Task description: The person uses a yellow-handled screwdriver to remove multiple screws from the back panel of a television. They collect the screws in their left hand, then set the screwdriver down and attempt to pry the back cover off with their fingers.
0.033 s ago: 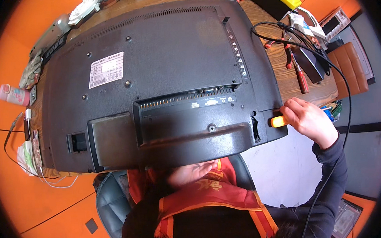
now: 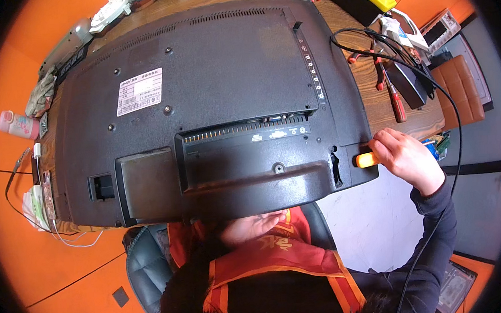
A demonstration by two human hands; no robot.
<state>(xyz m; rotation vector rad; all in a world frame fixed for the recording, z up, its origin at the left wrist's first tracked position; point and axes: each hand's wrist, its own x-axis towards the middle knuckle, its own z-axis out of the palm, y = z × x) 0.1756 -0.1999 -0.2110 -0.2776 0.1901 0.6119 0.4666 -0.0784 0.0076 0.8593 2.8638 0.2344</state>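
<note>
A large black flat-screen television (image 2: 223, 78) lies on its front, its back panel facing up. My right hand (image 2: 402, 158) is closed around a short, bright yellow-orange piece (image 2: 367, 159) at the near right corner of the back panel. Its rounded end sticks out of my fist toward the left; the rest is hidden in my fingers, so its kind cannot be told. Below the near edge of the television, in front of my red apron (image 2: 273, 252), is my left hand (image 2: 252, 227). Its fingers point right, loosely stretched, partly in shadow and partly covered by the panel edge.
A black cable (image 2: 458, 121) loops from the table down past my right arm. Beyond the right edge lie a red screwdriver (image 2: 396, 104), red-handled pliers (image 2: 379, 71) and a black box (image 2: 408, 84). On the left are gloves (image 2: 41, 96) and a pink bottle (image 2: 19, 125).
</note>
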